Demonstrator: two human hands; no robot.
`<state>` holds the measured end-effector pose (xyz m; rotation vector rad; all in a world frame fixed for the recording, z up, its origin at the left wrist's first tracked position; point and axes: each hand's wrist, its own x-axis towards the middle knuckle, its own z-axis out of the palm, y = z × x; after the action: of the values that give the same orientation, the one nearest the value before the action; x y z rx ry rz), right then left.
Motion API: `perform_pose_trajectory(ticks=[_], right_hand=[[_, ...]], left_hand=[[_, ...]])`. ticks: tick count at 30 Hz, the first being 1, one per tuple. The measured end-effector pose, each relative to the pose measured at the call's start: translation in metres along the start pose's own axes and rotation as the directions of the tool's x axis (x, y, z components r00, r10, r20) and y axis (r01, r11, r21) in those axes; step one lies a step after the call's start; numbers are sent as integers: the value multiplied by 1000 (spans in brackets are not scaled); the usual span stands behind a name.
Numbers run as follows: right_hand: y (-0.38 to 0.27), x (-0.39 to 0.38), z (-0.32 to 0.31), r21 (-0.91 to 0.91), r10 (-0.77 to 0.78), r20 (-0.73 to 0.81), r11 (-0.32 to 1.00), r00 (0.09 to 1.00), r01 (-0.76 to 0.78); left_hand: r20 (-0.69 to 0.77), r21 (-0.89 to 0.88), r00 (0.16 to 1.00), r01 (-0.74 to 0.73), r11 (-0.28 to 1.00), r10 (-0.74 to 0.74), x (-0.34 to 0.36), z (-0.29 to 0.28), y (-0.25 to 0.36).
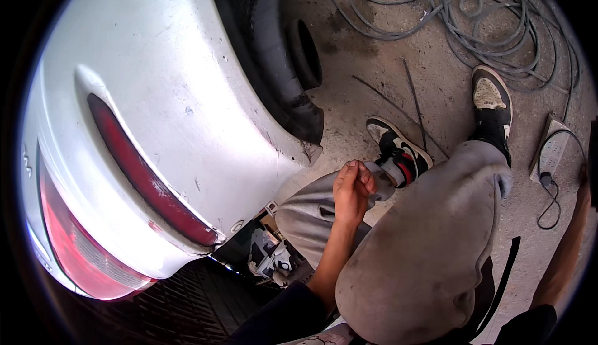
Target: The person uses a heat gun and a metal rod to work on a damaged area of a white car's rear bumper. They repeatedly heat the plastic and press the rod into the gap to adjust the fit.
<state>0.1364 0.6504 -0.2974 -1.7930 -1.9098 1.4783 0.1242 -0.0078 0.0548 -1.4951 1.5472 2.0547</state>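
My left hand (352,186) rests in the air above my bent left leg, its fingers curled in and the thumb folded against them. Nothing shows in it. To its left is the white rear bumper (180,96) of a car, with a long red reflector (146,174) and a red tail light (81,245). Scuffs and small chips mark the bumper's paint. My right hand (584,186) is cut off by the dark rim at the far right, so its fingers are hidden. A dark object (593,164) beside it is too cropped to name.
A grey cable (492,33) lies coiled on the floor. A white power strip (550,149) with a black plug lies near my right arm. Two thin dark rods (414,105) lie by my shoes. The wheel well (274,46) stands open beside the bumper.
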Motion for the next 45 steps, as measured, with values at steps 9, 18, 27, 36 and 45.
perform_pose_trajectory(ticks=[9,18,27,36,45], right_hand=[[-13,-92,4,403,331,416,768,847,-498],[-167,-301,-8,437,-313,554,898,771,50],[-253,-489,-26,724,-695,646,689,316,36],[-271,-569,-79,757,-734,574,644,364,105],[-305,-512,-55,825,-793,564,552,231,-118]], left_hand=[[-4,832,961,-151,534,278,-71,-119,-8],[64,840,837,-339,424,543,-131,-147,-51],[-384,867,361,-175,466,850,-247,-222,-102],[-609,460,561,-325,826,560,-261,-252,-194],[-710,-87,675,-364,927,199,-227,-244,-231]])
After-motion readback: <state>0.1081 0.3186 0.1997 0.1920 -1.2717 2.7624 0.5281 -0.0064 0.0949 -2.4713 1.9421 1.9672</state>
